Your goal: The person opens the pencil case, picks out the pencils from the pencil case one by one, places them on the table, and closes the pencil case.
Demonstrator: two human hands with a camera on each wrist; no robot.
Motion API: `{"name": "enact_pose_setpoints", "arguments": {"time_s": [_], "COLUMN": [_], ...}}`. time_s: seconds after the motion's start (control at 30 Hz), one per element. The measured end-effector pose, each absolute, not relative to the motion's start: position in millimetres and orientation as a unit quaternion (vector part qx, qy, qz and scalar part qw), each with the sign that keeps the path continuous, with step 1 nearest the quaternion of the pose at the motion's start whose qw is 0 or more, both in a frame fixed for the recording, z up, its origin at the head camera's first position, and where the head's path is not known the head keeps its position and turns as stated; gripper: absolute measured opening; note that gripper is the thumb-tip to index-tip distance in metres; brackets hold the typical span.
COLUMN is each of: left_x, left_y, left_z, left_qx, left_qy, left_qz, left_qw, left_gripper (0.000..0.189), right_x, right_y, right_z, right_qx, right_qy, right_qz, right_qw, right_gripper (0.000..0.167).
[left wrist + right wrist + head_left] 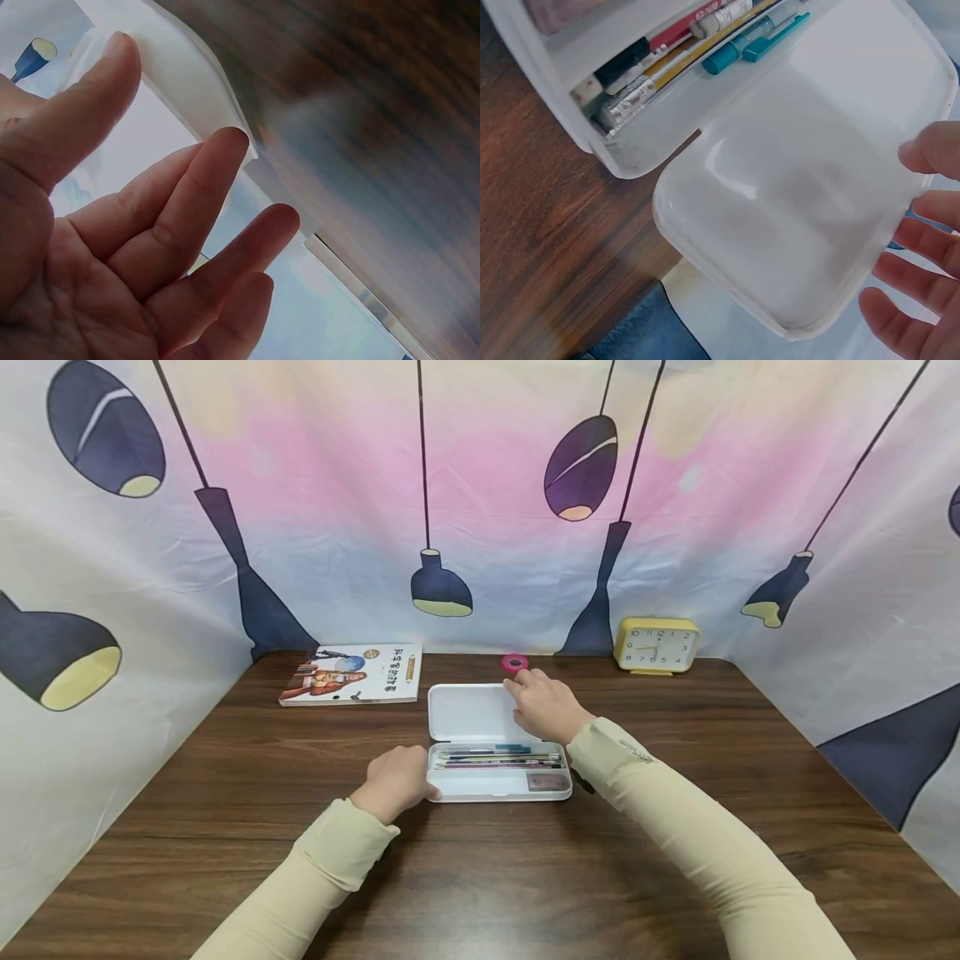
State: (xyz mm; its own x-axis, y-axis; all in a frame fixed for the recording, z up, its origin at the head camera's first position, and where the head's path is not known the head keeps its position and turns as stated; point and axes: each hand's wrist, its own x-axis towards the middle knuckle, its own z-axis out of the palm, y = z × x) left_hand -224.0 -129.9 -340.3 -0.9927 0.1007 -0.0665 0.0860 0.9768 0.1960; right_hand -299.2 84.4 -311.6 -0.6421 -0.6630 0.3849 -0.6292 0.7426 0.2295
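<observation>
A white pencil case (491, 796) stands open on the table, its lid (468, 714) tilted up at the back. Inside lie several pencils (480, 764), a pen with a teal cap (735, 56) and a dull pink block (547, 782) in the front right compartment. My right hand (551, 706) pinches the lid's upper right edge, thumb on the inner face and fingers outside. At the case's left end is my left hand (397, 777), its thumb by the front corner. In the left wrist view its fingers (195, 195) are loosely extended and spread apart.
Behind the case lies a pink ring-shaped roll (515, 662). A yellow alarm clock (657, 646) stands at the back right, and a book (352, 674) lies at the back left. A printed cloth (495, 527) hangs behind the wooden table (495, 885).
</observation>
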Motion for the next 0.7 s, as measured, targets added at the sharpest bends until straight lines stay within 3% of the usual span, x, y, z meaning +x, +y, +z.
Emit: {"name": "enact_pose_setpoints", "arguments": {"time_s": [0.7], "left_x": [-221.8], "left_y": [-128.8], "left_z": [-342.6], "left_qx": [0.048], "left_qy": [0.994], "left_qz": [0.090], "left_qw": [0.024], "left_gripper": [0.038], "right_x": [-318.0], "right_y": [78.9], "right_z": [-325.7], "right_qx": [0.317], "right_qy": [-0.940], "right_qz": [-0.042], "right_qw": [0.120], "right_gripper": [0.054]}}
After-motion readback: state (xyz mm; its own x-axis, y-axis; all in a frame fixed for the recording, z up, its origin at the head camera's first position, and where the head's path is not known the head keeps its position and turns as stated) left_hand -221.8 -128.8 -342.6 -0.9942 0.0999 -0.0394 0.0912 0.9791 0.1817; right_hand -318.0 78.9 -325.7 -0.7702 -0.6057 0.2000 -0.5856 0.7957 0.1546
